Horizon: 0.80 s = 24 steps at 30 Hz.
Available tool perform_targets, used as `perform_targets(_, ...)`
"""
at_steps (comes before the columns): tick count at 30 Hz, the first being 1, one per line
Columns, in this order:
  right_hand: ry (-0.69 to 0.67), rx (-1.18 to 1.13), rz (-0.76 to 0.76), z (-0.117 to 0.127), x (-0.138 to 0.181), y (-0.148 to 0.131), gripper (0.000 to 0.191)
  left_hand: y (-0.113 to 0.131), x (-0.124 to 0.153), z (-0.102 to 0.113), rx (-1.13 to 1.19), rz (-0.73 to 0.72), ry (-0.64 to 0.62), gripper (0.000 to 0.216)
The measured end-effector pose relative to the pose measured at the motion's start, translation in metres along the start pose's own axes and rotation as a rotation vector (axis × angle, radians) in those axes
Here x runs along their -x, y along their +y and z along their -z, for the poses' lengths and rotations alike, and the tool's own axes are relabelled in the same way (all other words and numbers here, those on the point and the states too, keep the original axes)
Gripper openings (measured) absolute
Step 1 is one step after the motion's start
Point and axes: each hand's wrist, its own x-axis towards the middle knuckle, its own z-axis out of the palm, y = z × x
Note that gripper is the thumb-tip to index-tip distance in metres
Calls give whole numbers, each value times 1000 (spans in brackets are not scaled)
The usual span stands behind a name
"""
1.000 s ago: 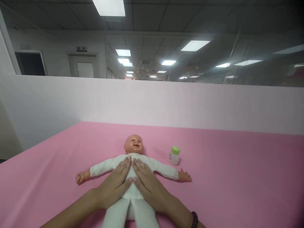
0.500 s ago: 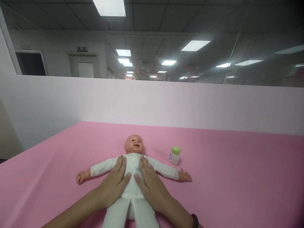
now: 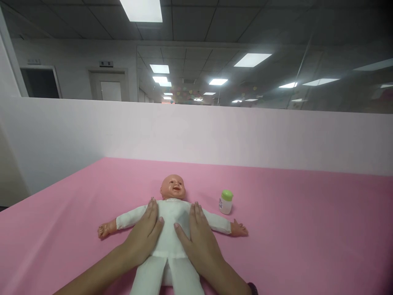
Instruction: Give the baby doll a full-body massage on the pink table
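A baby doll (image 3: 172, 233) in a white suit lies on its back with its arms stretched out to both sides. Its bare head points away from me. My left hand (image 3: 143, 235) rests flat along the doll's chest on the left side, fingers straight and thumb apart. On the other side of the chest, my right hand (image 3: 201, 239) lies flat too, its thumb spread toward the middle. Neither hand grips anything. White cloth shows between the two hands.
Pink cloth (image 3: 291, 229) covers the table. A small jar with a green lid (image 3: 226, 201) stands right of the doll's head, above its outstretched arm. Behind the table runs a white partition (image 3: 196, 135). A dark bracelet (image 3: 253, 288) circles my right wrist.
My hands have slid apart across the doll's chest. The left one moved a little to the left, the right one to the right. The doll and the jar have stayed in place.
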Motion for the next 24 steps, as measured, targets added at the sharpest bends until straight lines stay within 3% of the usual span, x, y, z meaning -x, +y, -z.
perform_targets(5,99,-60,244,4,2,2,72,10,6,10,-18,-215,-64,69)
perform_targets(8,11,-86,377,10,3,0,63,15,9,16,-64,-377,-182,66)
perform_targets(11,-90,-62,481,15,4,-2,59,18,11,19,-83,-436,-243,67)
perform_targets(17,-186,-65,509,20,4,-2,55,19,10,20,-113,-405,-357,65)
perform_targets(24,-262,-93,467,19,3,-2,60,13,8,15,-171,-436,-313,63)
